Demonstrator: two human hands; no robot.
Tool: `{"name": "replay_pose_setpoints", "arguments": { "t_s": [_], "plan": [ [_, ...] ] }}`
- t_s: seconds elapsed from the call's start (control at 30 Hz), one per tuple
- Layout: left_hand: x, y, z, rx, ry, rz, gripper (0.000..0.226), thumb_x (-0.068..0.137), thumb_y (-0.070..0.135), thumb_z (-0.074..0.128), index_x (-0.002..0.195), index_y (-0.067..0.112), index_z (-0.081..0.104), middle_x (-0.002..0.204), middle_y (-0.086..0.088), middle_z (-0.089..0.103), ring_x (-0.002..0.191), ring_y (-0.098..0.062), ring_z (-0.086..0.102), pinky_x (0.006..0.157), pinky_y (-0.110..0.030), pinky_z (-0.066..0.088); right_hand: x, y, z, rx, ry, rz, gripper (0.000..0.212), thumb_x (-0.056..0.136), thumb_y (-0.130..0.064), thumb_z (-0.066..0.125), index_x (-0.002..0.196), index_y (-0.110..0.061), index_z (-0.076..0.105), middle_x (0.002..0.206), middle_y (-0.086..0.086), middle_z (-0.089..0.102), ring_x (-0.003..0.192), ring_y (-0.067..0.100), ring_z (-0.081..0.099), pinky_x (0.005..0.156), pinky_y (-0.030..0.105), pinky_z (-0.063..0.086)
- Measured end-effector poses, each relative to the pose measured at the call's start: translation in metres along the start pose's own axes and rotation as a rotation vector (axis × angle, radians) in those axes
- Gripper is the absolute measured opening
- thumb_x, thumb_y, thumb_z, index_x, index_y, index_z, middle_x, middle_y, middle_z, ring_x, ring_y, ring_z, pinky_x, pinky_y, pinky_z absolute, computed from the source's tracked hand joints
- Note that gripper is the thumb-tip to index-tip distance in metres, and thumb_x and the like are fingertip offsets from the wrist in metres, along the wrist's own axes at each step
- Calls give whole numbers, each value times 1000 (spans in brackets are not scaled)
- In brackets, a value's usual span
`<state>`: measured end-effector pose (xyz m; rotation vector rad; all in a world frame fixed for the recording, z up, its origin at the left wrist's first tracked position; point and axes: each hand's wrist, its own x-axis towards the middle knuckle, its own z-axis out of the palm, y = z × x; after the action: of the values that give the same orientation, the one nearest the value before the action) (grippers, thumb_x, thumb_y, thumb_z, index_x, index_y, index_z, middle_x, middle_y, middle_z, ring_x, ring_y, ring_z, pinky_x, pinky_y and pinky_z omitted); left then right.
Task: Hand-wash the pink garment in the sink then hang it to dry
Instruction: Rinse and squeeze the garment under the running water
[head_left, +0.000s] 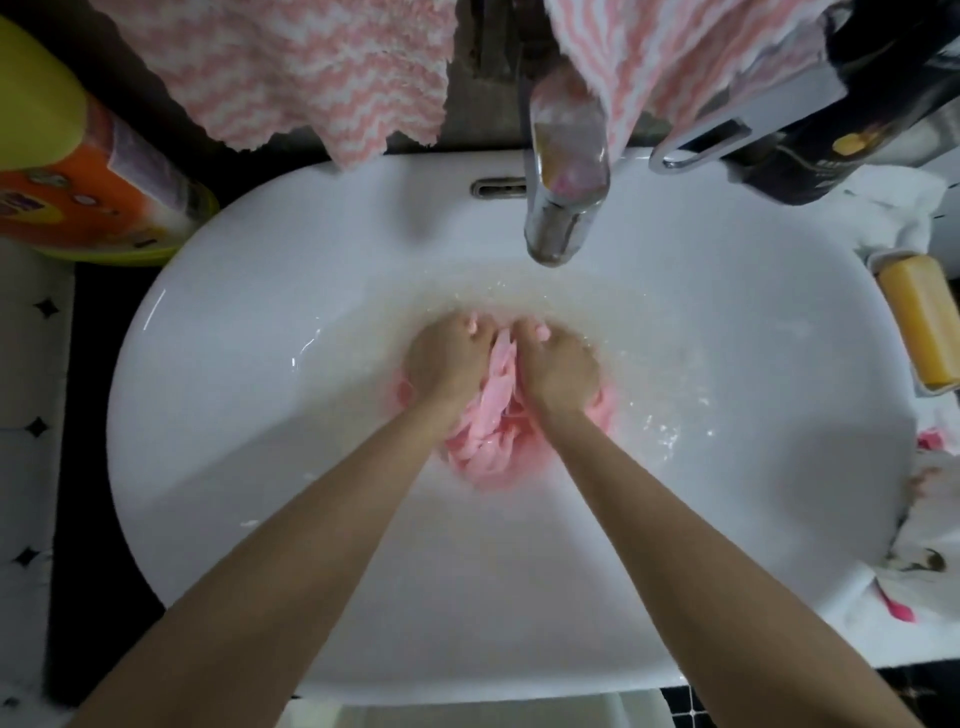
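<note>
While pressing down in the shallow water at the bottom of the white sink (260, 291), gripping the pink garment (493, 415) with left hand (447, 364) and right hand (558, 366), clenching round its wet, bunched folds. Lying crumpled and glossy between the hands, spilling out toward the wrists, below the chrome tap (566, 208).

Single view: head-worn, wide-angle. Looks almost straight down into the sink (249, 545) from close above; the basin fills most of the frame. Tap (566, 208) at the top edge, wearer's side at the bottom. Frame edges bow with the lens.
</note>
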<state>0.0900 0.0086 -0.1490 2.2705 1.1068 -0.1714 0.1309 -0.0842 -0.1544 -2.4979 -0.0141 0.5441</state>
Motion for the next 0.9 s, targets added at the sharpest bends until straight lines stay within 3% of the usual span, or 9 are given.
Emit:
{"name": "replay_pose_setpoints", "arguments": {
  "t_s": [0.13, 0.23, 0.33, 0.4, 0.47, 0.57, 0.67, 0.8, 0.9],
  "plan": [
    [-7, 5, -43, -661, -118, -158, 41, 90, 61, 42, 106, 27, 60, 109, 3, 60, 103, -19, 56, 93, -32, 43, -7, -3, -51, 536, -208, 210, 54, 86, -58, 54, 65, -9, 57, 66, 7, 60, 64, 23, 57, 68, 33, 46],
    [-26, -13, -55, -939, -164, -289, 52, 79, 69, 43, 107, 29, 62, 124, -10, 57, 106, -23, 57, 99, -37, 43, -30, 7, -72, 538, -157, 111, 50, 90, -51, 52, 76, -5, 64, 76, 8, 68, 71, 21, 63, 70, 31, 49],
    [-63, -45, -35, -361, -38, -22, 47, 85, 54, 51, 116, 20, 59, 130, -14, 46, 106, -16, 45, 94, -25, 37, -52, 28, -63, 58, -76, -204, 47, 79, -59, 45, 112, -30, 62, 117, 2, 56, 106, 23, 53, 88, 36, 44],
    [-89, -58, -13, 20, 60, 216, 51, 84, 58, 41, 118, 26, 60, 142, -13, 34, 130, -26, 32, 104, -43, 32, -62, 41, -42, -166, -121, -349, 61, 77, -68, 34, 126, -39, 56, 143, 4, 37, 129, 28, 33, 100, 43, 35],
    [-101, -65, 9, 119, 94, 241, 51, 85, 51, 36, 127, 29, 56, 148, -16, 31, 137, -36, 28, 106, -59, 27, -67, 51, -23, -198, -131, -404, 58, 84, -67, 30, 129, -40, 54, 153, 1, 28, 140, 31, 22, 106, 48, 31],
    [-101, -60, 31, 214, 144, 267, 47, 90, 38, 38, 136, 30, 45, 148, -12, 36, 132, -33, 39, 102, -51, 36, -63, 65, -1, -263, -27, -470, 48, 88, -56, 35, 123, -34, 60, 141, 1, 47, 126, 33, 39, 95, 46, 39],
    [-92, -57, 45, 248, 260, 353, 38, 88, 31, 45, 126, 27, 51, 134, -5, 53, 111, -27, 51, 87, -40, 44, -51, 65, 9, -320, 125, -597, 38, 86, -45, 42, 103, -24, 69, 109, 5, 65, 101, 34, 51, 83, 40, 38],
    [-62, -55, 49, 281, 398, 394, 24, 85, 25, 46, 100, 20, 64, 108, -3, 65, 83, -27, 54, 66, -34, 47, -25, 57, 19, -320, 188, -606, 37, 84, -43, 42, 85, -19, 70, 84, 6, 64, 75, 31, 58, 63, 38, 43],
    [-44, -51, 45, 266, 354, 413, 21, 83, 27, 45, 91, 17, 62, 90, -6, 62, 76, -28, 56, 61, -38, 47, -15, 47, 23, -331, 195, -565, 38, 83, -43, 41, 81, -18, 70, 79, 4, 65, 70, 28, 62, 71, 38, 45]
  ]
}}
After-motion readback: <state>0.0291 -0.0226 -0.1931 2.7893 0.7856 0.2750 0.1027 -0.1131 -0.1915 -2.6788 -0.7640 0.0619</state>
